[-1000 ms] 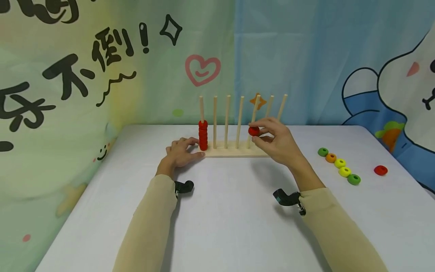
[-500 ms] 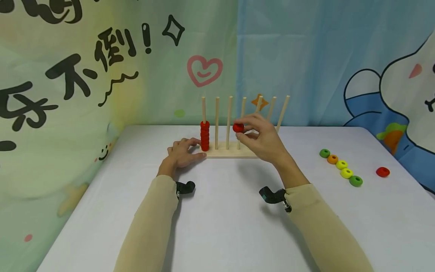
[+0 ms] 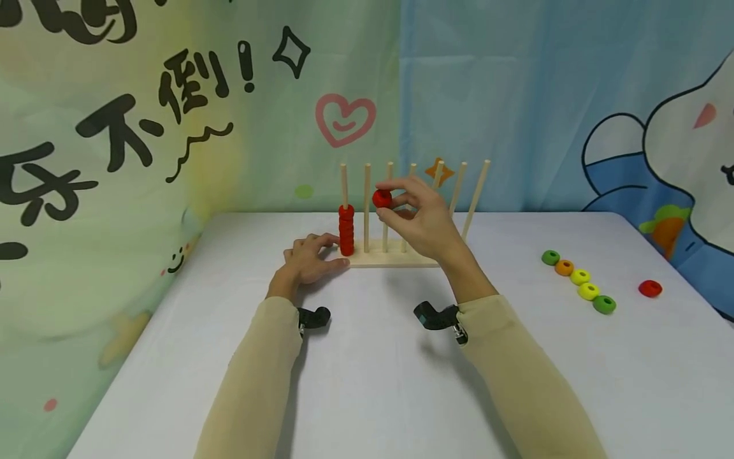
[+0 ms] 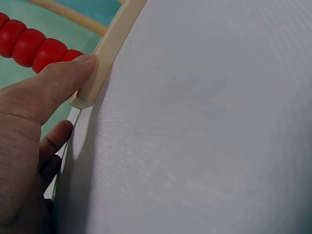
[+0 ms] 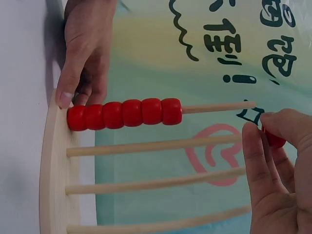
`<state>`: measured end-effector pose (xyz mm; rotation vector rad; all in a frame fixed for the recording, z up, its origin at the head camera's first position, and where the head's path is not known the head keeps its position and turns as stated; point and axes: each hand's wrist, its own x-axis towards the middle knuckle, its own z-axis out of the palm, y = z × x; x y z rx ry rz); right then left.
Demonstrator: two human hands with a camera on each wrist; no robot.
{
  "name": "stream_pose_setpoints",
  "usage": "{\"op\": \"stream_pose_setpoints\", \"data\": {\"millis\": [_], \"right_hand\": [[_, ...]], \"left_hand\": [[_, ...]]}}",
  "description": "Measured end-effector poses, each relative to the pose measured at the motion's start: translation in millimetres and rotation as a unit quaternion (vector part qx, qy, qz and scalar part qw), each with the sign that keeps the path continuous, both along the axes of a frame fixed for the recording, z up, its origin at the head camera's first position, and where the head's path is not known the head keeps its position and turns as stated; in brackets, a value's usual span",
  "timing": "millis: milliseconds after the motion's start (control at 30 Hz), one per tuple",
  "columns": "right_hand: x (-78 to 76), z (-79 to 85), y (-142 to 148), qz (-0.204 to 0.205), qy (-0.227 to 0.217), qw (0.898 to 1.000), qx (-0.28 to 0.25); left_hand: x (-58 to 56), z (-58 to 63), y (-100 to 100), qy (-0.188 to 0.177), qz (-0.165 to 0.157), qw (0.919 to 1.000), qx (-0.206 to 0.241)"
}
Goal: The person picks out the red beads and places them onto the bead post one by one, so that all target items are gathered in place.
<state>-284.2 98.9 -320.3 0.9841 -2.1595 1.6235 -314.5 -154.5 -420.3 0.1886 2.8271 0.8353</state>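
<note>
A wooden peg rack [image 3: 395, 258] stands at the back of the table, with several upright pegs. Its leftmost peg carries a stack of red beads [image 3: 346, 231]. My left hand [image 3: 309, 258] holds the left end of the base; its thumb [image 4: 73, 70] lies on the wood beside the lowest bead, and part of the index finger is hidden. Between thumb and fingertips my right hand [image 3: 421, 217] pinches a single red bead [image 3: 381, 199], held up in front of the pegs. In the right wrist view, this red bead [image 5: 275, 140] is mostly covered by the fingers, past the peg tips.
On the right of the white table [image 3: 367, 382] lies a slanting row of loose beads: a green bead [image 3: 550, 257], an orange bead [image 3: 564, 268], two yellow ones and another green bead [image 3: 604, 305]. A red bead [image 3: 650, 289] lies farther right. A printed curtain [image 3: 459, 76] hangs behind.
My right hand has carried the red bead leftward and somewhat upward, from the right-hand pegs toward the stacked peg. My left hand has stayed at the base's left end.
</note>
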Motion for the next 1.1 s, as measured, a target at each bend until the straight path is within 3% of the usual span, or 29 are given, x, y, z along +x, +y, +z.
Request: {"op": "stream_pose_setpoints", "data": {"millis": [167,233,400,533,633,900,1100], "right_hand": [[-5.1,4.0,-9,0.016,0.005,1.000,-0.026],[-0.6,11.2,-14,0.012,0.009,0.999,-0.030],[21.6,32.4,-30,-0.029,0.026,0.999,-0.003],[25.6,39.7,-41,-0.063,0.043,0.997,0.010],[22.8,43.5,-49,-0.077,0.048,0.996,0.001],[-13.0,27.9,-62,-0.088,0.056,0.994,-0.027],[-19.0,25.1,-64,-0.080,0.025,0.996,-0.008]], "left_hand": [[0.5,-1.2,1,-0.001,0.001,1.0000,0.002],[0.5,-2.1,0,0.001,-0.001,1.0000,0.000],[1.6,-2.3,-2,0.003,-0.003,1.0000,-0.005],[3.0,-0.2,-1,0.006,-0.005,1.0000,-0.002],[3.4,0.6,-1,0.007,-0.004,1.0000,-0.002],[2.7,1.0,-3,0.011,-0.001,0.9999,0.002],[2.4,-0.6,-3,0.010,-0.004,0.9999,0.001]]}}
